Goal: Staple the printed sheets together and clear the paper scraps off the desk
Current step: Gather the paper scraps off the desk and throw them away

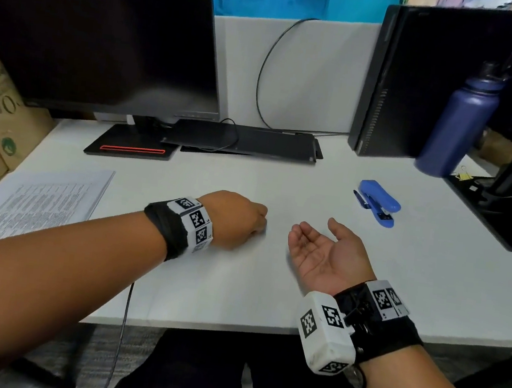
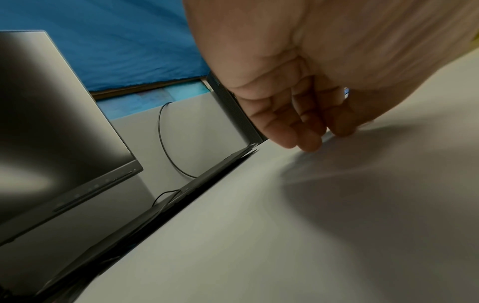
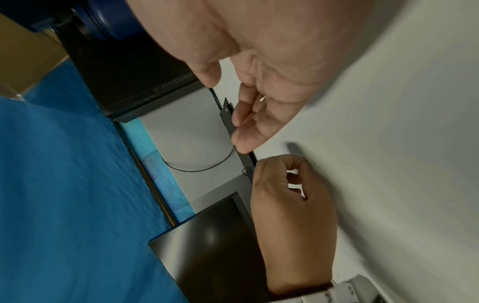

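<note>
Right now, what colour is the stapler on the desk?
Blue; the stapler shows best in the head view.

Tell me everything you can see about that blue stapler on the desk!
The blue stapler looks like shiny plastic, with a rounded top arm and a flatter blue base that sticks out at the end nearer the person, where a small dark part shows. It lies closed, set diagonally on the white desk, in front of the dark blue water bottle. A dark blue pen lies close along its left side; whether they touch is unclear. No hand touches it; the open right hand rests palm-up nearby.
</note>
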